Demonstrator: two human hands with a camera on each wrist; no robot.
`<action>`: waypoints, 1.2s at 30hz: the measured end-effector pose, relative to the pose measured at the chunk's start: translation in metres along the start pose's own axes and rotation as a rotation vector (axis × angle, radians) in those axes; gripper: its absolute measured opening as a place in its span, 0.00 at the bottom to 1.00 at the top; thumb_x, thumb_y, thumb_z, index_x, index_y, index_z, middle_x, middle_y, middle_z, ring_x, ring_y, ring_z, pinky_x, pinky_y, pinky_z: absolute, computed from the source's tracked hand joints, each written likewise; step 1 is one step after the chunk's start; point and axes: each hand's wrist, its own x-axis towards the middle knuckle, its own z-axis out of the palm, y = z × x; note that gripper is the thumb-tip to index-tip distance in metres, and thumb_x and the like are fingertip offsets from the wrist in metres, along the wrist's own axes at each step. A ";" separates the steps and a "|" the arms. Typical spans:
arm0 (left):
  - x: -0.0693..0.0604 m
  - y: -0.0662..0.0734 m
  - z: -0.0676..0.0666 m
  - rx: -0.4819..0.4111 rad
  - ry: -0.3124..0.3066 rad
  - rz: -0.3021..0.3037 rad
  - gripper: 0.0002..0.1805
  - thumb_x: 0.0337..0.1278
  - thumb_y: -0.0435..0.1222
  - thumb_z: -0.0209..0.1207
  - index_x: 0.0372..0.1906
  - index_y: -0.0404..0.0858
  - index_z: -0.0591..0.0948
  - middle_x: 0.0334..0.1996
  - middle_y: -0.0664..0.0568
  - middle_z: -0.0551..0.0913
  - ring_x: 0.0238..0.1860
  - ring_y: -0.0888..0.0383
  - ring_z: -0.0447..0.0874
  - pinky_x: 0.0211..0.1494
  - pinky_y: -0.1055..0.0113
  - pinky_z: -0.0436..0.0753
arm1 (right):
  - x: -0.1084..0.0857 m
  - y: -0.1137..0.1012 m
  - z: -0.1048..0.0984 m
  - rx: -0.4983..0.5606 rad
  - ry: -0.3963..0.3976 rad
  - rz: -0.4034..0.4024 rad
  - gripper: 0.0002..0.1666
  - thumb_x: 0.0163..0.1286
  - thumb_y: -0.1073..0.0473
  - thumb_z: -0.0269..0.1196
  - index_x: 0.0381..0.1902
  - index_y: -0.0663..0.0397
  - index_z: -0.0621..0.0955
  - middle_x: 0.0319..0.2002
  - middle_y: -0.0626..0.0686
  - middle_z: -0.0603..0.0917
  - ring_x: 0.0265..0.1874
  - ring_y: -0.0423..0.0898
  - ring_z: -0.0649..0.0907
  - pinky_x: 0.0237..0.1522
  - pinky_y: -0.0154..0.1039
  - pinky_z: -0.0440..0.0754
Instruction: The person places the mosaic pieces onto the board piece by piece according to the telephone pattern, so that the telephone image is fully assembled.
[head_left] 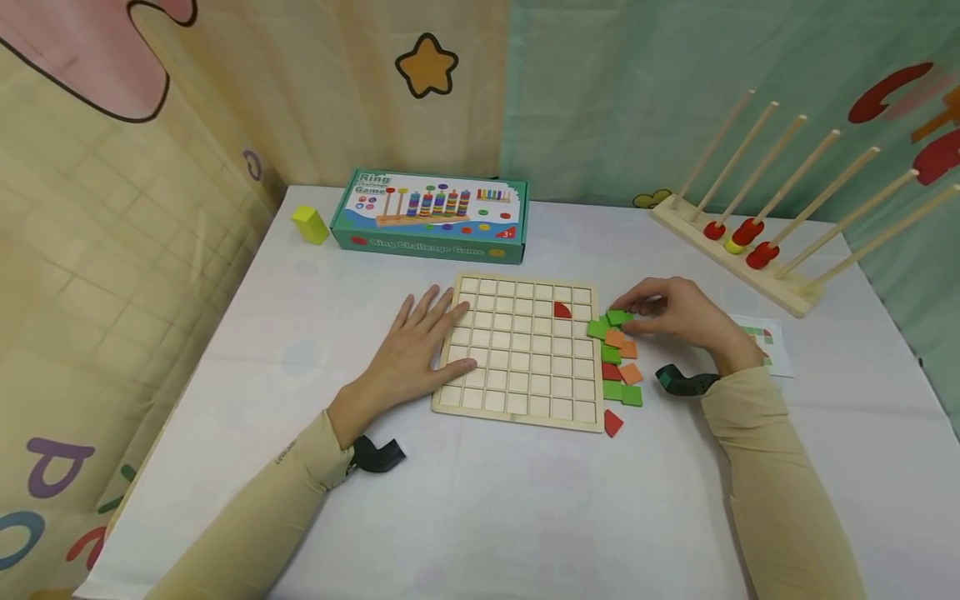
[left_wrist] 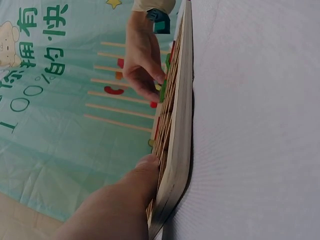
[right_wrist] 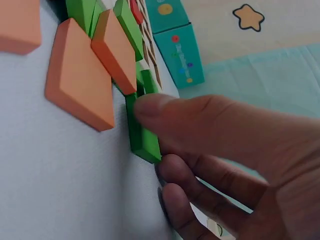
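A wooden grid board [head_left: 517,419] lies flat on the table, with one red quarter-round tile [head_left: 562,311] in a square near its upper right. My left hand [head_left: 408,358] rests with fingers spread on the board's left edge; the left wrist view has its thumb [left_wrist: 145,175] on the rim. Beyond the board's right edge, my right hand [head_left: 678,312] pinches a green tile [right_wrist: 150,142] between thumb and fingers, at the top of a loose pile. Below it lie several green, orange and red tiles, such as an orange tile [right_wrist: 77,75] and a red tile [head_left: 612,423].
A Ring Challenge Game box [head_left: 431,218] stands at the back, with a yellow-green block [head_left: 310,225] to its left. A wooden peg rack [head_left: 731,250] with several red and yellow rings is at the back right. A printed card [head_left: 780,350] lies partly behind my right wrist.
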 end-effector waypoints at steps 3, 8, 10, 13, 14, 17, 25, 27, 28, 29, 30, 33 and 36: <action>0.000 0.000 0.001 -0.006 0.001 0.006 0.50 0.68 0.67 0.56 0.85 0.45 0.58 0.86 0.44 0.50 0.87 0.44 0.39 0.87 0.41 0.38 | -0.001 -0.002 0.001 -0.015 0.025 0.006 0.17 0.65 0.59 0.77 0.52 0.50 0.90 0.45 0.51 0.89 0.45 0.48 0.80 0.52 0.31 0.80; 0.001 0.000 0.002 -0.009 0.004 0.012 0.50 0.68 0.67 0.55 0.85 0.45 0.58 0.86 0.44 0.50 0.87 0.44 0.40 0.87 0.41 0.38 | 0.001 -0.013 0.006 -0.010 0.080 -0.001 0.14 0.67 0.58 0.75 0.50 0.52 0.89 0.45 0.53 0.87 0.45 0.48 0.81 0.52 0.36 0.83; 0.001 0.000 0.002 -0.005 0.005 0.013 0.50 0.68 0.67 0.55 0.85 0.45 0.58 0.86 0.44 0.50 0.87 0.44 0.40 0.87 0.42 0.38 | 0.003 -0.022 0.011 -0.011 0.082 -0.016 0.14 0.68 0.58 0.75 0.50 0.53 0.89 0.44 0.54 0.87 0.45 0.49 0.82 0.53 0.42 0.84; 0.001 0.000 0.002 -0.003 0.008 0.014 0.50 0.68 0.67 0.56 0.85 0.45 0.58 0.86 0.44 0.50 0.87 0.44 0.40 0.87 0.42 0.38 | 0.007 -0.036 0.019 -0.004 0.055 -0.036 0.13 0.68 0.58 0.75 0.49 0.54 0.89 0.43 0.54 0.87 0.45 0.50 0.82 0.53 0.50 0.85; 0.001 0.000 0.002 -0.005 0.010 0.015 0.50 0.68 0.66 0.56 0.85 0.45 0.58 0.86 0.44 0.50 0.87 0.44 0.40 0.87 0.42 0.38 | 0.008 -0.040 0.021 -0.003 0.045 -0.042 0.13 0.67 0.58 0.75 0.48 0.54 0.89 0.43 0.54 0.87 0.44 0.50 0.82 0.53 0.52 0.85; 0.001 0.001 0.001 -0.008 0.010 0.016 0.50 0.67 0.66 0.56 0.85 0.45 0.58 0.86 0.44 0.51 0.87 0.43 0.40 0.87 0.42 0.38 | 0.010 -0.050 0.029 -0.005 0.028 -0.060 0.14 0.65 0.60 0.77 0.48 0.54 0.89 0.42 0.53 0.88 0.44 0.50 0.83 0.52 0.52 0.85; 0.001 0.000 0.001 -0.002 0.008 0.015 0.50 0.68 0.66 0.56 0.85 0.45 0.59 0.86 0.44 0.51 0.87 0.43 0.40 0.87 0.41 0.39 | 0.012 -0.063 0.043 -0.043 0.039 -0.094 0.16 0.61 0.60 0.80 0.46 0.55 0.89 0.39 0.52 0.87 0.41 0.49 0.83 0.50 0.49 0.84; 0.001 0.000 0.001 0.004 0.007 0.013 0.50 0.68 0.66 0.56 0.85 0.45 0.59 0.86 0.44 0.51 0.87 0.43 0.41 0.87 0.41 0.39 | 0.013 -0.064 0.046 -0.043 0.048 -0.095 0.16 0.60 0.60 0.80 0.45 0.55 0.89 0.39 0.52 0.88 0.41 0.49 0.83 0.50 0.49 0.84; 0.001 0.000 0.001 0.007 0.005 0.010 0.50 0.67 0.67 0.56 0.85 0.45 0.59 0.86 0.44 0.51 0.87 0.43 0.40 0.87 0.41 0.39 | 0.013 -0.065 0.047 -0.042 0.052 -0.098 0.16 0.60 0.60 0.80 0.45 0.55 0.89 0.39 0.52 0.88 0.41 0.49 0.83 0.50 0.49 0.84; 0.001 0.000 0.001 0.006 0.004 0.009 0.50 0.67 0.67 0.56 0.85 0.45 0.59 0.86 0.44 0.51 0.87 0.43 0.41 0.87 0.41 0.40 | 0.014 -0.065 0.049 -0.041 0.055 -0.103 0.16 0.60 0.60 0.80 0.45 0.55 0.89 0.39 0.52 0.88 0.41 0.49 0.83 0.49 0.49 0.84; 0.001 0.000 0.001 0.005 0.005 0.009 0.50 0.67 0.67 0.56 0.85 0.45 0.59 0.86 0.44 0.51 0.87 0.43 0.41 0.87 0.40 0.40 | 0.015 -0.066 0.050 -0.041 0.058 -0.112 0.15 0.61 0.61 0.80 0.45 0.55 0.89 0.40 0.52 0.88 0.41 0.49 0.83 0.49 0.49 0.84; 0.000 -0.001 0.001 0.005 0.004 0.006 0.50 0.67 0.67 0.55 0.85 0.45 0.58 0.86 0.44 0.51 0.87 0.43 0.41 0.87 0.40 0.40 | 0.016 -0.067 0.054 -0.048 0.071 -0.140 0.15 0.61 0.60 0.80 0.45 0.55 0.89 0.40 0.52 0.88 0.41 0.49 0.84 0.48 0.48 0.85; 0.000 -0.001 0.002 0.002 0.005 0.005 0.50 0.68 0.67 0.55 0.85 0.46 0.58 0.86 0.44 0.50 0.87 0.43 0.40 0.87 0.40 0.39 | 0.016 -0.068 0.055 -0.053 0.079 -0.163 0.16 0.61 0.60 0.80 0.45 0.54 0.89 0.40 0.51 0.89 0.40 0.48 0.84 0.46 0.48 0.85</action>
